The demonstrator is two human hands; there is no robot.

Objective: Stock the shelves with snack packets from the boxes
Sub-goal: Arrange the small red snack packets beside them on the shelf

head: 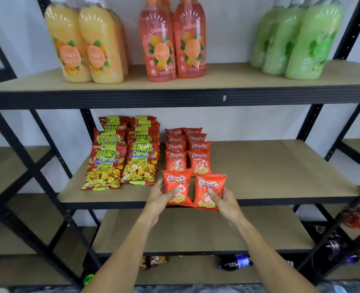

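As you're facing the rack, your L hand [160, 197] is pinching an orange packet [176, 186] by its left edge, thumb lying across the front, & your R hand [225, 203] is pinching a second orange packet [210, 188] by its right edge, thumb likewise in front. Both pkts are sitting side by side at the front edge of the mid shelf [270, 172], just ahead of two rows of matching packets [187, 151]. BIKA packets [120, 157] are standing to their left.

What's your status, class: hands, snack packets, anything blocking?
Left hand grips small orange-red snack packet; right hand grips its twin. Both at front edge of tan board shelf, ahead of matching rows. Nothing blocking.
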